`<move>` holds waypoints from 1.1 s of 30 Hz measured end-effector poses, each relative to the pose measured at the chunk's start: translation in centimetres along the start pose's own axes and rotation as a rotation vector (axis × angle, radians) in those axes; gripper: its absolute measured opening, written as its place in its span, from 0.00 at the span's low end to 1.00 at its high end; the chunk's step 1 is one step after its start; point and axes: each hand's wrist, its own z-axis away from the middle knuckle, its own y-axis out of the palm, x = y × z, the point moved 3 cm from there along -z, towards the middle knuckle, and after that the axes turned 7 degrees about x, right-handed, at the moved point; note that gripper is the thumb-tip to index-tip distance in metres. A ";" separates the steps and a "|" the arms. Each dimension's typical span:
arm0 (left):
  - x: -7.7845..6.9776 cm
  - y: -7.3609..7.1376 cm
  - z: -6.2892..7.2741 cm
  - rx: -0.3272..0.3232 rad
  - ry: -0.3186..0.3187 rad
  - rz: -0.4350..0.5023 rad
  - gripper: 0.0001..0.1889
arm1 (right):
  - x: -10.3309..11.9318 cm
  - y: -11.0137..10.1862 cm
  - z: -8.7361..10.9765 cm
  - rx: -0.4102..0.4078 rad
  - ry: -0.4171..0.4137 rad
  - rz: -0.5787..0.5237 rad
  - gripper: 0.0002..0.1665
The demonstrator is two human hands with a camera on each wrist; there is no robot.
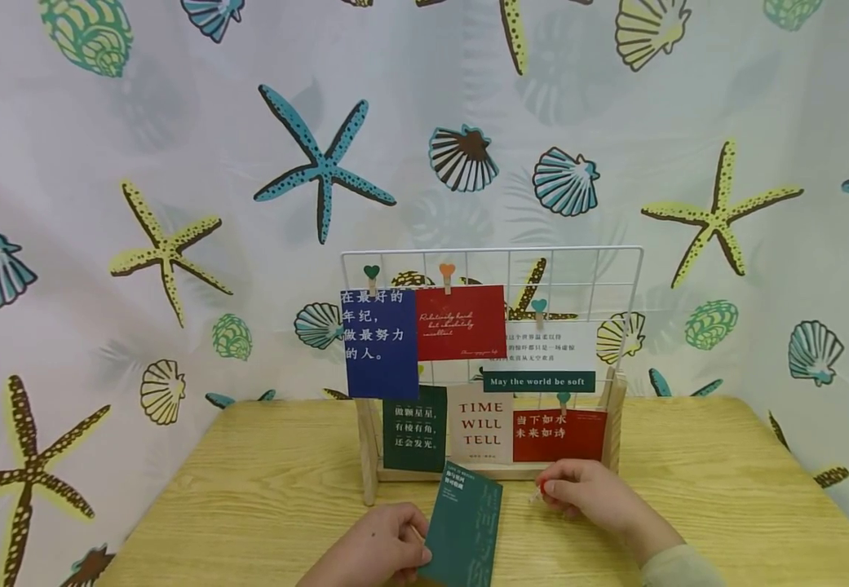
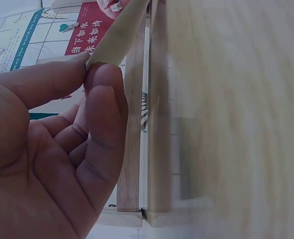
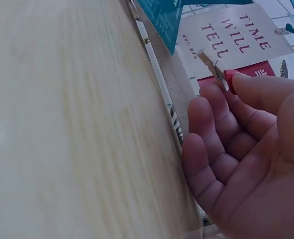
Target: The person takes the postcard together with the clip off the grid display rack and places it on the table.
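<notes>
My left hand (image 1: 382, 545) pinches a dark green card (image 1: 461, 522) by its lower left edge, between thumb and fingers. In the left wrist view that card is a thin pale sliver (image 2: 119, 37) above the fingertips. Between thumb and forefinger, my right hand (image 1: 591, 496) holds a small wooden clothespin (image 3: 214, 68) with a red end. Its wooden tip points away from the fingers. Both hands are in front of a white wire grid rack (image 1: 493, 249) on a wooden stand (image 1: 435, 474), low over the table.
Cards hang on the grid: a blue one (image 1: 382, 367), a red one (image 1: 461, 342) and several others. Heart-topped clothespins hold them, such as an orange one (image 1: 448, 277). A wooden table (image 1: 248, 489) lies beneath; a patterned curtain (image 1: 541, 98) stands behind.
</notes>
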 end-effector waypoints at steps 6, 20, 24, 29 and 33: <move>0.1 -0.2 0.0 -0.018 -0.032 -0.040 0.05 | -0.3 0.2 0.0 0.010 0.001 -0.029 0.14; 0.8 -0.4 -0.2 -0.026 -0.119 -0.015 0.10 | -0.8 0.6 -0.3 0.024 0.006 0.072 0.12; 0.8 -0.4 -0.2 -0.031 -0.141 -0.012 0.12 | -1.0 0.7 -0.5 0.022 0.004 0.189 0.10; 1.0 -0.2 -0.3 -0.043 -0.185 -0.001 0.14 | -1.2 0.8 -0.6 0.024 0.004 0.279 0.09; 1.1 -0.1 -0.3 -0.053 -0.210 -0.013 0.15 | -1.0 0.9 -0.6 0.025 -0.023 0.353 0.08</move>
